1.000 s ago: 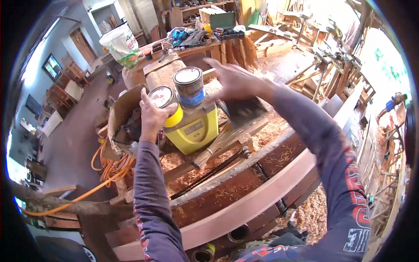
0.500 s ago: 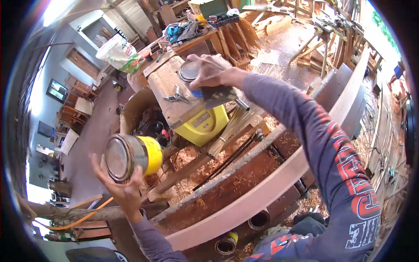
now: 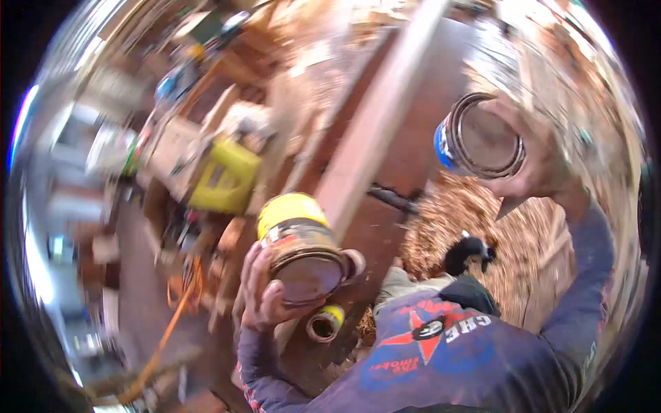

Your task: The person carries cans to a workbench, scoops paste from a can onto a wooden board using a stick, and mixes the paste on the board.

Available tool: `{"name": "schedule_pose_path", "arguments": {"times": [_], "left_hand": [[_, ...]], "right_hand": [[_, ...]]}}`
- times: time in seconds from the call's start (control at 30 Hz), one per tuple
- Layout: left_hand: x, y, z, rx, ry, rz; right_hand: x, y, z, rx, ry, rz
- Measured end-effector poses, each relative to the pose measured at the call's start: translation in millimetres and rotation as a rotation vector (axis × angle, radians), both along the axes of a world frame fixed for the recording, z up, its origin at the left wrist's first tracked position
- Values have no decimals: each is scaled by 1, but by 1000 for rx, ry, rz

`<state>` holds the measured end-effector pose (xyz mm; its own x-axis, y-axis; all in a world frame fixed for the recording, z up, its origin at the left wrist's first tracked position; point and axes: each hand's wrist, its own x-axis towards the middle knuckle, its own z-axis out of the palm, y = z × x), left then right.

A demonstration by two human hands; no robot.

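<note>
My left hand (image 3: 261,296) is wrapped round a paint can (image 3: 299,237) with a yellow label and grimy sides; its round, dull end faces me. Over on the right, my right hand (image 3: 540,155) grips a second paint can (image 3: 487,134) by its rim, with a blue and white label on its side. A dark pointed corner of some flat piece (image 3: 508,206) shows below that hand; what it is I cannot make out. Between my left hand and my body, a smaller yellow-labelled can (image 3: 325,323) sits on the brown wood.
A long pale board (image 3: 379,117) runs away from me along the brown wooden bench. Wood shavings (image 3: 441,227) cover the ground at right. A yellow container (image 3: 224,177) and an orange cord (image 3: 165,337) lie to the left. Much of the surroundings is blurred.
My view has swung to the right. My right hand has lifted the blue-labelled can off the wooden box and brought it to my right side. The yellow-labelled can stays in my left hand, now tilted.
</note>
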<state>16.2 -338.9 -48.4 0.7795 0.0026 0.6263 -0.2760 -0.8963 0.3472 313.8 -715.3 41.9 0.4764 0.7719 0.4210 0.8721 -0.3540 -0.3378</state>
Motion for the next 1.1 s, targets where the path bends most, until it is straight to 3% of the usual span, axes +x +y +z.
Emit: {"name": "schedule_pose_path", "arguments": {"times": [0.07,0.17,0.3,0.33,0.43,0.53,0.6,0.67,0.73,0.8,0.97,1.07,1.1], "left_hand": [[34,-61,-15,-36,-12,-101],[77,-178,-42,-110,-13,-268],[102,-335,-68,-163,25,-510],[106,-373,-73,-170,42,-591],[123,-494,-75,-163,143,-900],[144,-616,-78,-257,318,-1152],[155,-679,-89,-209,261,-1146],[162,-745,-79,-81,169,-1205],[162,-806,-72,-60,140,-1251],[160,-866,-68,-176,245,-1302],[182,-1017,-111,-115,450,-1438],[190,-1111,-135,63,439,-1506],[192,-1143,-146,-21,392,-1647]], "right_hand": [[-46,-111,-16,59,21,-193],[-157,-259,-23,-94,382,-737],[-327,-419,-85,17,368,-1204],[-371,-449,-94,84,395,-1282],[-502,-504,-102,-119,167,-1644],[-591,-532,-81,-96,303,-1980],[-644,-549,-85,-124,273,-2154],[-675,-559,-88,-144,254,-2236],[-691,-570,-97,-42,339,-2471],[-701,-587,-115,30,428,-2556],[-688,-656,-144,227,699,-2688],[-671,-723,-146,455,658,-2691],[-659,-749,-145,576,585,-2688]]}}
